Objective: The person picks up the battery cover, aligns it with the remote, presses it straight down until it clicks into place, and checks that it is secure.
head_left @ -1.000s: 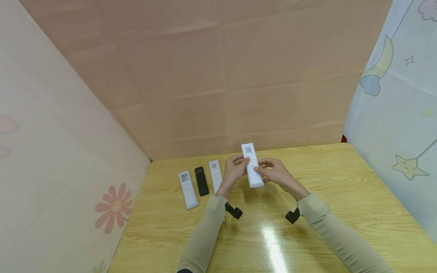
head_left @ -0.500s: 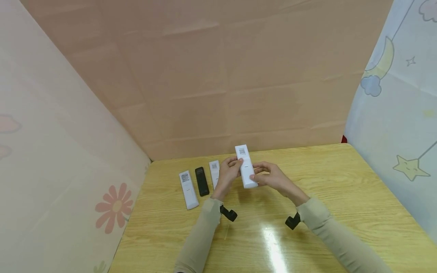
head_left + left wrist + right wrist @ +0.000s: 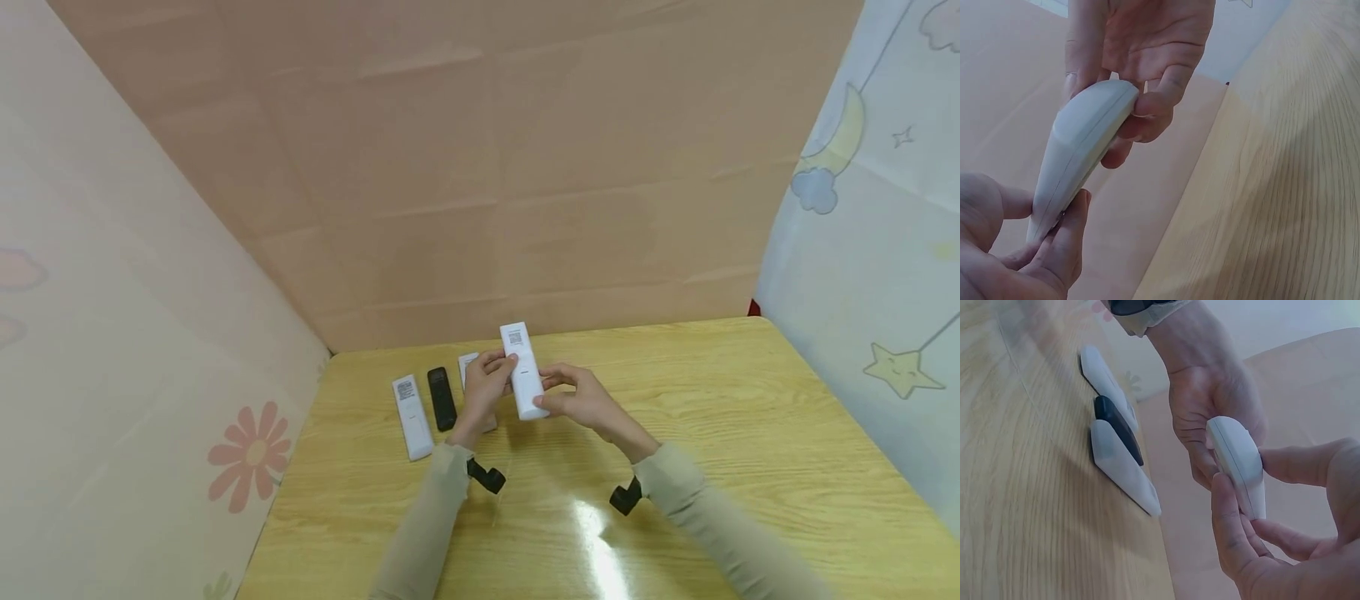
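Both hands hold a white remote control above the table, its back with a printed code label facing up. The left hand pinches it by the left side near the label, thumb on top. At its lower right end the right hand pinches it between thumb and fingers. The left wrist view shows the remote's side between the two hands. In the right wrist view its end shows, with fingers on both faces.
On the wooden table lie a white remote, a black remote and another white remote, side by side. The left hand partly covers the last one. A brown cloth hangs behind the table.
Both hands have carried the white remote leftward and slightly down, toward the row on the table. The right hand's grip has slid to the remote's lower end. The resting remotes stay put.
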Motion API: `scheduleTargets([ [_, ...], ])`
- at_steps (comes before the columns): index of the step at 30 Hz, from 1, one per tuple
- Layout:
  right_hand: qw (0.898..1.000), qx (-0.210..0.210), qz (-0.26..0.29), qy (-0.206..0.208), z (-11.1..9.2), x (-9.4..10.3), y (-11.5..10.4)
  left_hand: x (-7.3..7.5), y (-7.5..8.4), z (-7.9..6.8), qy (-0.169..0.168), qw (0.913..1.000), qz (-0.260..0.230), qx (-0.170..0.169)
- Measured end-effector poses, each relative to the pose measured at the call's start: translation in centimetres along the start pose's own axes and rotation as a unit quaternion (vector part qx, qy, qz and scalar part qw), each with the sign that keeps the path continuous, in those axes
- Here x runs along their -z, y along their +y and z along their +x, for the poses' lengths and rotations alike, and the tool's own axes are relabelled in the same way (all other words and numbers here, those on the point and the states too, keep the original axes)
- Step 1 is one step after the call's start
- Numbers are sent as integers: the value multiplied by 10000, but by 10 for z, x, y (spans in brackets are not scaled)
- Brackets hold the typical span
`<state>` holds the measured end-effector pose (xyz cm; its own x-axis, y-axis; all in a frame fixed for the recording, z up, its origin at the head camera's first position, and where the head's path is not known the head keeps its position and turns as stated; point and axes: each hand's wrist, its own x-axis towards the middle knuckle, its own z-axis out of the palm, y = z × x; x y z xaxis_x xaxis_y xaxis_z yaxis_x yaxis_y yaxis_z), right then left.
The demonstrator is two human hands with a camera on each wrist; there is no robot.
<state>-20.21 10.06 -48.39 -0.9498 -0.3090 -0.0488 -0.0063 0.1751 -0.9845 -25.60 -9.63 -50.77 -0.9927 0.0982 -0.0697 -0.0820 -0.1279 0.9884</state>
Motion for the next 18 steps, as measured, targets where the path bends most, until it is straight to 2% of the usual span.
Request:
scheduleTargets([
  [11, 9999, -22, 139, 86, 13, -32, -3, 29, 3, -2, 343, 9990, 195, 203],
  [18, 9999, 76, 78, -67, 19, -51, -1, 44, 3, -5, 594, 9974, 361, 199],
])
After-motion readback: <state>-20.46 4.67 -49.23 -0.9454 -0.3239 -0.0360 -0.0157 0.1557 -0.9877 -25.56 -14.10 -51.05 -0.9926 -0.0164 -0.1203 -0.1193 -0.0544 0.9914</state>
